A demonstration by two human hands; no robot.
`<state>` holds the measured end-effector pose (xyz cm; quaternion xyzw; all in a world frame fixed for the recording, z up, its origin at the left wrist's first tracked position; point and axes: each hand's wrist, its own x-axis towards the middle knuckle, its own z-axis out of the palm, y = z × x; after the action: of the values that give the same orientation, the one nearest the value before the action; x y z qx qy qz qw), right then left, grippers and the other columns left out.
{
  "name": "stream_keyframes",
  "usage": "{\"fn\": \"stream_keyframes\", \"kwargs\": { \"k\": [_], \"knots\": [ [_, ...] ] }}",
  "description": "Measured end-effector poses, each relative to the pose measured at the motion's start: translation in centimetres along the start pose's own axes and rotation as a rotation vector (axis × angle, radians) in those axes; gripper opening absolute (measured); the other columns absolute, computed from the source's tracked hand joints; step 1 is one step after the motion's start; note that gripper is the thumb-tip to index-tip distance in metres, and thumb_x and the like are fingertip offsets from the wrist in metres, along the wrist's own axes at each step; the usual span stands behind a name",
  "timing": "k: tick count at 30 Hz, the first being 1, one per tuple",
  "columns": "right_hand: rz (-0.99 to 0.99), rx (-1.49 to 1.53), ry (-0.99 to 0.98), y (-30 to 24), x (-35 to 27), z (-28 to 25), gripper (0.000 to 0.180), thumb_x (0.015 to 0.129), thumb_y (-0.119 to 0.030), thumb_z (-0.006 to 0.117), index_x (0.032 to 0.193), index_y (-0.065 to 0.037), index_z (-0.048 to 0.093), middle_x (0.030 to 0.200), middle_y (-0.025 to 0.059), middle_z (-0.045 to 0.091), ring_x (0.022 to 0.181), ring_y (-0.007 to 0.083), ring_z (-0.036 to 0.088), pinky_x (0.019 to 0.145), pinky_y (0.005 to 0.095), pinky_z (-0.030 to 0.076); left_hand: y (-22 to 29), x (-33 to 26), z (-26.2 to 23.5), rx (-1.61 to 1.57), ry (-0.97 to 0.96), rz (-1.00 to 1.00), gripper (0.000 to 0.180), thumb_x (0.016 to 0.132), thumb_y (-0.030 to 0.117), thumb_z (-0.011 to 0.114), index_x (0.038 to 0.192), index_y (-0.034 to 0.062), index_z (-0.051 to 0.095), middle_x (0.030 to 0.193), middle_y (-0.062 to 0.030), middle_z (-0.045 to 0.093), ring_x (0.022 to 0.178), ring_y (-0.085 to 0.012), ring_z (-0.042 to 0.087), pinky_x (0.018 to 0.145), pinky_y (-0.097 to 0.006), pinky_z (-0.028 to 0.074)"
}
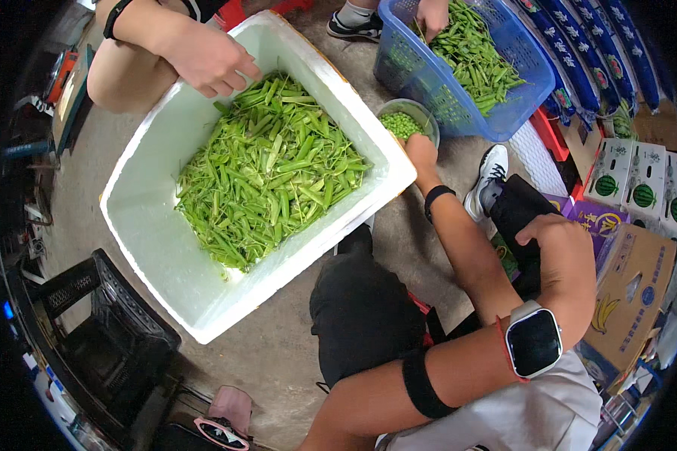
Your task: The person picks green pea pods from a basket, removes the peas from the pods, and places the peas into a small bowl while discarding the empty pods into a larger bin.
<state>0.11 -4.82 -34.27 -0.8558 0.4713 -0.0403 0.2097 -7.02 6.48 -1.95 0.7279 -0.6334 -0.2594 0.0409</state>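
My right hand is closed at the near rim of a small bowl of shelled green peas. Its fingertips are hidden, so what it grips cannot be made out. My left arm, wearing a watch, crosses over my right forearm. Beyond it, my left hand is raised and bent at the wrist, beside my dark trouser leg; most of its fingers are hidden. Left of the bowl stands a white foam box partly filled with green pea pods. A blue basket behind the bowl holds more pods.
Another person's hand hangs over the foam box's far left rim. A further hand reaches into the basket. A black plastic chair stands at left. Cardboard cartons and blue packages line the right side.
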Motion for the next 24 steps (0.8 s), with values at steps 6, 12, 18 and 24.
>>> {"fn": "stream_keyframes", "kwargs": {
  "k": [6, 12, 18, 24],
  "knots": [
    [0.074, 0.0, -0.106, 0.1, 0.5, 0.1, 0.032, 0.086, -0.025, 0.055, 0.075, 0.003, 0.067, 0.077, 0.0262, 0.063, 0.074, 0.0425, 0.061, 0.068, 0.0513, 0.047, 0.8, 0.2, 0.3, 0.018, -0.021, 0.022, 0.012, 0.075, 0.011, 0.062, 0.076, 0.0141, 0.073, 0.072, -0.0042, 0.07, 0.067, -0.0195, 0.067, 0.052, -0.035, 0.048],
    [0.098, 0.019, -0.18, 0.4, 1.9, -0.1, 0.034, 0.088, -0.017, 0.059, 0.115, 0.005, 0.061, 0.091, 0.0293, 0.065, 0.082, 0.0414, 0.066, 0.073, 0.0481, 0.05, 1.8, 0.5, 0.5, 0.037, -0.044, 0.033, 0.012, 0.075, 0.01, 0.062, 0.077, 0.0137, 0.073, 0.073, -0.0048, 0.069, 0.068, -0.0199, 0.067, 0.053, -0.035, 0.048],
    [0.297, 0.435, -0.244, 2.3, 2.4, -1.0, 0.047, 0.094, -0.006, 0.047, 0.139, 0.001, 0.041, 0.103, 0.0087, 0.066, 0.082, 0.0196, 0.059, 0.076, 0.0327, 0.048, 3.5, 0.8, 0.7, 0.064, -0.059, 0.065, 0.012, 0.075, 0.01, 0.062, 0.079, 0.0132, 0.073, 0.074, -0.0054, 0.069, 0.069, -0.0202, 0.067, 0.054, -0.035, 0.048],
    [0.336, 0.923, -0.229, 2.7, 2.4, -0.7, 0.055, 0.086, 0.005, 0.043, 0.141, 0.005, 0.038, 0.089, 0.0027, 0.064, 0.065, 0.0079, 0.05, 0.06, 0.0217, 0.042, 5.4, 1.1, 0.5, 0.109, -0.07, 0.093, 0.012, 0.075, 0.01, 0.062, 0.08, 0.0127, 0.072, 0.076, -0.0059, 0.069, 0.07, -0.0206, 0.067, 0.055, -0.035, 0.049]
  ]
}}
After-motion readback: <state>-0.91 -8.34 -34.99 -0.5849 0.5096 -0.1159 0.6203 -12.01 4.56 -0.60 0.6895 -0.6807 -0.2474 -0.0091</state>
